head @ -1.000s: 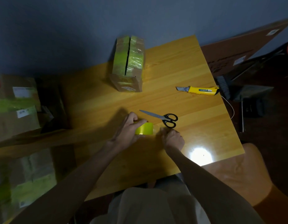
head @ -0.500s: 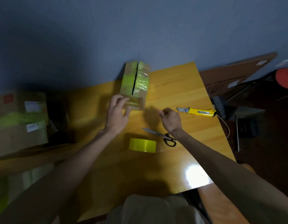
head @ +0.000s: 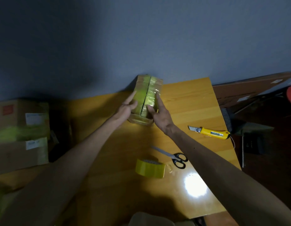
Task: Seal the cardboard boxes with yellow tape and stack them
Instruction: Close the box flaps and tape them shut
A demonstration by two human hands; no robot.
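Now both grips are on the box, fingers straight and spread, neither one curled round anything. The left grip [head: 126, 110] lies flat against the left side of the cardboard box [head: 153, 88], and the right grip [head: 159, 115] lies against its right top edge, so I have the box bracketed between two open palms. A second ago these grips were down at the tape roll [head: 149, 168]; they have let it go and reached to the far side of the bench [head: 190, 103]. The roll stands alone near me, just left of the scissors [head: 174, 157].

I judge I am fetching the box, or squaring its flaps, before any tape goes on. The box stands at the far edge, close to the wall [head: 141, 38]. Its top carries yellow-green tape on both flaps, yet a dark gap runs along the middle seam, so to me it is not sealed.

Outward from there, a yellow utility knife [head: 210, 132] lies on the right of the bench, apart from the scissors. A bright glare sits on the near right of the wood. Beyond the left edge stand stacked boxes [head: 20, 128], blurred, some with yellow tape and white labels. At far right a flat cardboard sheet [head: 247, 88] leans by the wall. The room is dim.
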